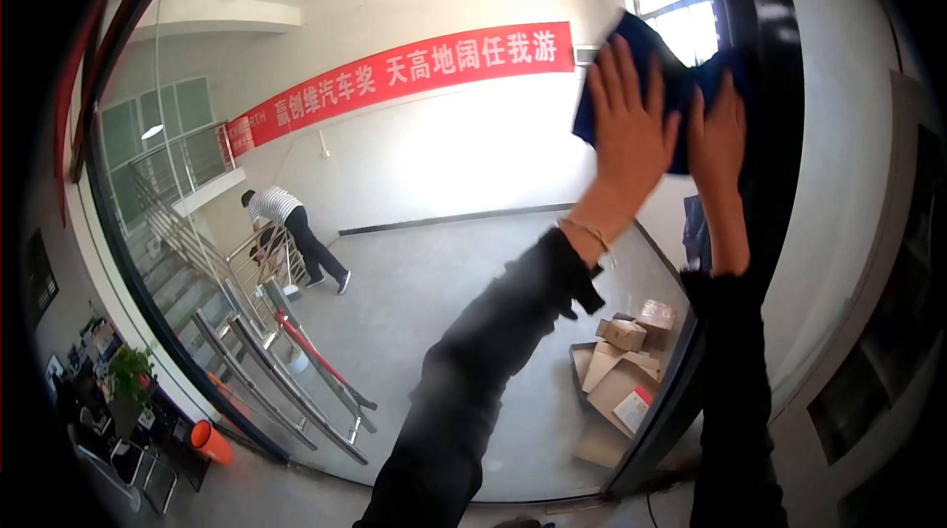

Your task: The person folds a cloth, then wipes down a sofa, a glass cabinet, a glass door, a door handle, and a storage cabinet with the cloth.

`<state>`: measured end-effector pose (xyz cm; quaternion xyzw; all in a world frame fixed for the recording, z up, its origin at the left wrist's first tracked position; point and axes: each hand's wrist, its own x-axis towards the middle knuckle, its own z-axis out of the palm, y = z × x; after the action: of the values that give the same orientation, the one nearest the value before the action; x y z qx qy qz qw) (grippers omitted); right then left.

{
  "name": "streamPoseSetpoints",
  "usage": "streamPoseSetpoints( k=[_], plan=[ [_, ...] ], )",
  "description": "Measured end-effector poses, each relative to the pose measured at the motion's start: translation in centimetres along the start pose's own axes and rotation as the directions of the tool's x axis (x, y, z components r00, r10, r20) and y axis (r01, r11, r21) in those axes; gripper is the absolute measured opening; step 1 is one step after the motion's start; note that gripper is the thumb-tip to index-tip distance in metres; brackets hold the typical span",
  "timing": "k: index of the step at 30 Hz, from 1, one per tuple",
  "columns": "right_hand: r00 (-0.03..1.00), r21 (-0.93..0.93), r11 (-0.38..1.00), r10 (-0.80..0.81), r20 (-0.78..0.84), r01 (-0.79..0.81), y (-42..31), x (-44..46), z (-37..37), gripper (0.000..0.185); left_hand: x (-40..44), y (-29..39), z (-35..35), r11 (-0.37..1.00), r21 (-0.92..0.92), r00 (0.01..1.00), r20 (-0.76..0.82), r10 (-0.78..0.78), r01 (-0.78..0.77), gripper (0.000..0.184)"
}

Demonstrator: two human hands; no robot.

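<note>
Both of my hands are raised at the upper right of the glass door panel [493,331]. A dark blue cloth [590,112] lies against the glass beneath them. My left hand [631,129] rests flat on the cloth with its fingers stretched upward. Beside it, my right hand [720,139] presses the cloth's right part, close to the dark door frame [774,114]; its fingers point up and look straight. Between the hands the cloth's top edge dips. Part of the cloth is hidden behind both hands.
Metal door handles [286,380] stand at the lower left. Through the glass, cardboard boxes [621,336] lie on the floor, and a person [296,222] bends near a stair railing [187,232]. A red banner [414,65] hangs on the wall. An orange bin [210,441] stands near a plant [128,375].
</note>
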<state>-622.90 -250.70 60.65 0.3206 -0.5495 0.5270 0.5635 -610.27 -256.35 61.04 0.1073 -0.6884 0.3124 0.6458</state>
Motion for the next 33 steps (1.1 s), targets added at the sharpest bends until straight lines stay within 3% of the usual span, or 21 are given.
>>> streamPoseSetpoints(
  k=[5,8,10,11,13,15,18,20,22,25,26,27,28,29,32,33],
  plan=[
    [0.968,0.04,0.988,0.134,0.212,-0.146,-0.9,-7.1,-2.6,0.051,-4.3,-0.6,-2.1,0.973,-0.2,0.98,0.135,0.145,-0.117,0.057],
    [0.984,0.024,0.996,0.08,0.157,-0.084,-3.3,-7.7,-2.0,0.052,-4.2,-2.8,-3.5,0.971,-0.196,0.976,0.141,0.167,-0.138,0.055],
    [0.987,0.239,0.96,0.118,0.113,-0.143,-6.2,-6.5,-1.2,0.053,-3.6,-5.5,-4.3,0.983,-0.124,0.982,0.117,0.148,-0.133,0.053],
    [0.986,0.163,0.982,0.075,0.152,-0.1,-7.8,-5.6,-0.7,0.055,-3.3,-7.4,-4.8,0.987,-0.093,0.989,0.048,0.138,-0.133,0.053],
    [0.995,0.139,0.986,-0.096,0.031,0.091,-11.1,-4.5,1.5,0.051,-2.7,-11.7,-6.2,0.989,-0.012,0.989,-0.044,0.144,-0.145,0.053],
    [0.992,0.145,0.983,-0.116,0.041,0.109,-16.5,-3.6,2.9,0.055,-2.4,-16.7,-8.3,0.986,0.07,0.984,-0.088,0.158,-0.152,0.052],
    [0.983,0.151,0.972,-0.175,-0.05,0.181,-25.4,-3.3,5.8,0.054,-2.5,-24.8,-12.8,0.983,0.049,0.972,-0.146,0.182,-0.177,0.052],
    [0.982,0.121,0.975,-0.183,-0.054,0.188,-32.0,-3.6,7.4,0.05,-2.7,-29.8,-17.1,0.948,0.274,0.987,0.053,0.155,-0.163,0.06],
    [0.972,0.091,0.968,-0.235,0.005,0.233,-38.5,-4.4,8.4,0.05,-3.8,-35.6,-20.4,0.938,0.303,0.984,0.016,0.175,-0.172,0.056],
    [0.978,0.445,0.876,-0.208,0.008,0.183,-48.8,-7.2,9.2,0.05,-7.0,-44.1,-25.7,0.899,0.409,0.987,0.045,0.154,-0.158,0.055],
    [0.975,0.541,0.818,-0.22,-0.019,0.195,-51.8,-8.4,9.9,0.048,-8.5,-46.5,-27.6,0.904,0.414,0.994,0.073,0.081,-0.104,0.055],
    [0.962,0.566,0.786,-0.271,-0.045,0.248,-54.7,-9.5,11.0,0.048,-10.0,-49.5,-28.9,0.873,0.472,0.992,0.077,0.095,-0.121,0.055],
    [0.945,0.586,0.753,-0.317,-0.075,0.299,-57.2,-10.8,11.9,0.048,-11.5,-51.3,-30.7,0.881,0.47,0.995,0.103,0.004,-0.052,0.056],
    [0.936,0.641,0.717,-0.353,-0.006,0.274,-59.5,-12.4,12.0,0.049,-13.3,-52.8,-32.4,0.845,0.535,0.981,0.16,-0.112,0.01,0.058],
    [0.858,0.683,0.674,-0.496,0.135,0.282,-65.5,-17.6,13.3,0.056,-19.9,-59.2,-35.2,0.89,0.455,0.988,0.149,-0.047,-0.026,0.05],
    [0.87,0.686,0.633,-0.493,0.001,0.358,-66.5,-19.8,13.6,0.05,-21.8,-59.8,-35.9,0.893,0.45,0.986,0.155,-0.057,-0.019,0.05]
  ],
)
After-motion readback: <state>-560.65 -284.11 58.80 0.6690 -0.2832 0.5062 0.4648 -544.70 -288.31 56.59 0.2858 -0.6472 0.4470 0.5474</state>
